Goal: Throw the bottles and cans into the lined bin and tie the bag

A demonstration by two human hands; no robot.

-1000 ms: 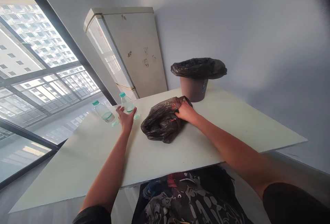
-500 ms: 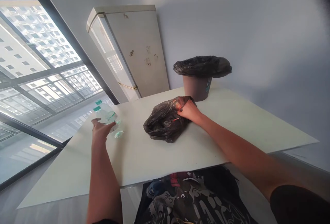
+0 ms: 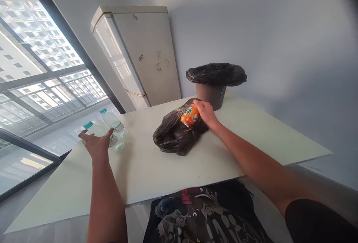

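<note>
My right hand (image 3: 206, 113) grips an orange drink can (image 3: 190, 114) by its upper end, tilted at the mouth of a crumpled black plastic bag (image 3: 172, 135). The bag lies on the white table (image 3: 167, 176), and several folds hide what is inside. At the left, my left hand (image 3: 96, 144) has its thumb and fingers spread around a clear plastic bottle (image 3: 96, 128) with a green cap. Its palm covers part of that bottle. Just behind and to the right stands a second clear bottle (image 3: 109, 118), also green-capped.
A brown bin (image 3: 210, 93) with a black liner (image 3: 216, 74) folded over its rim stands at the table's back edge. Behind is an old white fridge (image 3: 145, 56). Large windows (image 3: 50, 64) line the left side. Bright greenish patches lie beside the bottles.
The orange can has come into view out of the black bag in my right hand. My left hand and the nearer bottle have shifted left, away from the second bottle.
</note>
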